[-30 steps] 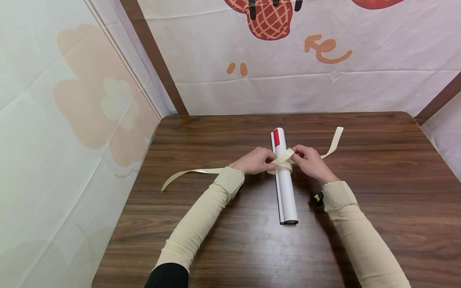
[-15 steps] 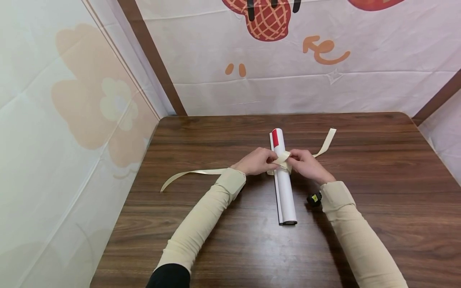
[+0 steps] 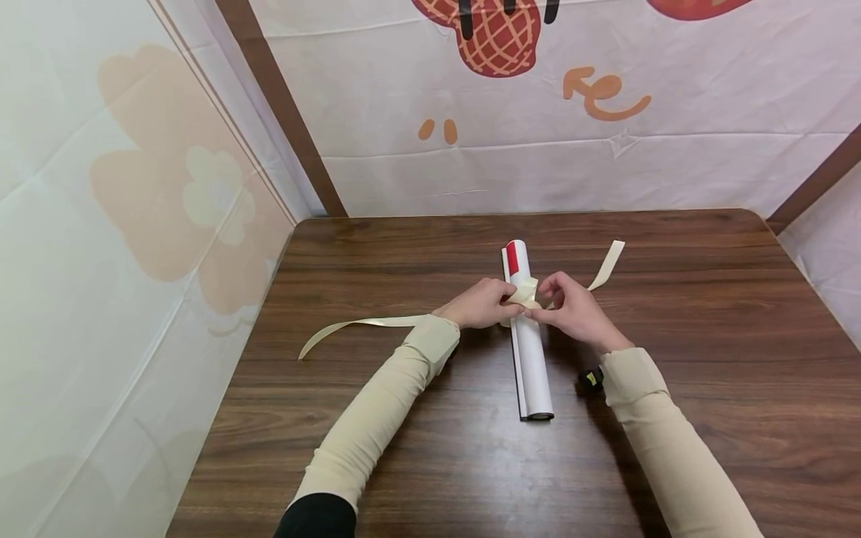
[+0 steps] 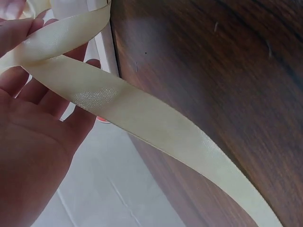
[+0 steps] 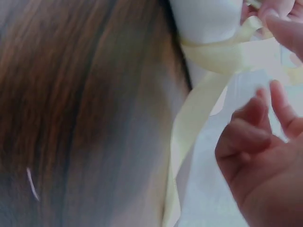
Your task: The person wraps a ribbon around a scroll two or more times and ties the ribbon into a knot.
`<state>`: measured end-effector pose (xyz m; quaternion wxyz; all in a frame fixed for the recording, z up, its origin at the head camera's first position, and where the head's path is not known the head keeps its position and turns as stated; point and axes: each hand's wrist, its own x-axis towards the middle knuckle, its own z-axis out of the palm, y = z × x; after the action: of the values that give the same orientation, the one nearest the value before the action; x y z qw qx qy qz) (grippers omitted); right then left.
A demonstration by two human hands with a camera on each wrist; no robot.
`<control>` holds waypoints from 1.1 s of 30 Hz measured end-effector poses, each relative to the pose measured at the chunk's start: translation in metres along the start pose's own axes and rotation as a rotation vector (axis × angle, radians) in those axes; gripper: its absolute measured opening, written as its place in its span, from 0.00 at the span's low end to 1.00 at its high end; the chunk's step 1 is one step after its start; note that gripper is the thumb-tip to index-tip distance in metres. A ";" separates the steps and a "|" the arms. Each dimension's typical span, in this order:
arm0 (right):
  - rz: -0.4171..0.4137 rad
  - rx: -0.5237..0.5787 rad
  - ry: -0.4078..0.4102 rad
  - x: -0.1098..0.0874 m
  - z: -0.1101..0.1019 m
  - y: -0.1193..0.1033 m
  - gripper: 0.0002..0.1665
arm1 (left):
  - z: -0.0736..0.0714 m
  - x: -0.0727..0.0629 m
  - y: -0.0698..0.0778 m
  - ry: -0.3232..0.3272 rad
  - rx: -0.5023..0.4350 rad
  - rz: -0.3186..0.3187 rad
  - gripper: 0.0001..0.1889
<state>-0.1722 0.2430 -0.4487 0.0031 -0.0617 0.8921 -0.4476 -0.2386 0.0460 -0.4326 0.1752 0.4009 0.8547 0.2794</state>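
A white roll with a red patch and a dark end edge lies lengthwise on the table. Cream ribbon crosses round its middle, with a loop standing on top. My left hand pinches the ribbon at the roll's left side; in the left wrist view a long tail trails from those fingers. On the other side, my right hand has its thumb reaching to the ribbon crossing and its index finger raised apart. The right wrist view shows fingers bent and separated from the ribbon band.
The wood-grain table runs back to a printed cloth wall. One ribbon tail curves left over the table; the other tail sticks up at the right. A small black object with a yellow mark sits beside the right cuff.
My right hand's index finger has come off the ribbon and spread from the thumb, which has moved left to the crossing. The ribbon loop has shortened. My left hand keeps its pinch.
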 end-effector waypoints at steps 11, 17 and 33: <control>-0.044 -0.150 0.001 -0.006 0.007 -0.009 0.09 | 0.002 0.000 -0.001 0.010 -0.012 -0.008 0.09; -0.047 -0.123 0.002 -0.007 0.008 -0.009 0.06 | 0.001 -0.004 -0.002 0.001 -0.047 -0.019 0.09; 0.112 0.303 0.007 -0.018 -0.024 0.007 0.10 | -0.008 -0.020 -0.025 -0.012 0.034 -0.062 0.08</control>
<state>-0.1568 0.2682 -0.4413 0.0343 -0.0090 0.8165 -0.5763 -0.2451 0.0143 -0.4407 0.1820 0.3787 0.8704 0.2567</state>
